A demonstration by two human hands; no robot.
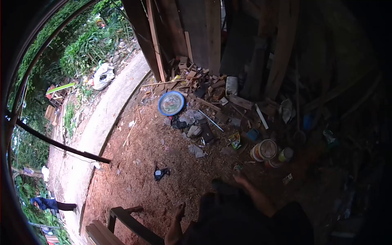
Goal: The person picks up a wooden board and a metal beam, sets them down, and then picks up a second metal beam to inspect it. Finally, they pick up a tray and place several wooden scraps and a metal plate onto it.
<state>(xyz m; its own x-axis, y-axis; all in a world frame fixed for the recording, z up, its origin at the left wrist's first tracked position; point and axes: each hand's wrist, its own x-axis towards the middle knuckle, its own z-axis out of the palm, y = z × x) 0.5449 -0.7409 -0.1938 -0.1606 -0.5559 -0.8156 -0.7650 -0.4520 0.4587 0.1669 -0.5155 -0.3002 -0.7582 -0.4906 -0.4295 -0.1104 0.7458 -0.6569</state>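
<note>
A dark-clothed body fills the bottom middle, with a bare limb on each side. My left hand (179, 210) appears low, over the wood-chip ground, to the right of a dark wooden stand (134, 224). Shadow hides how its fingers lie. My right hand (240, 178) is at the end of a bare forearm (259, 198), just below and left of the white bucket (264, 150). Its fingers are too dark to make out. A dark shape (222, 188) beside it has no clear outline. I cannot see anything held in either hand.
Several wood offcuts (192, 77) lie by plank walls. On the ground are a round blue-rimmed lid (171, 103), a white stick (211, 121), plastic scraps and a black bag (161, 173). A dark pole (61, 143) crosses the left, near a concrete path (102, 110). A person (53, 204) stands there.
</note>
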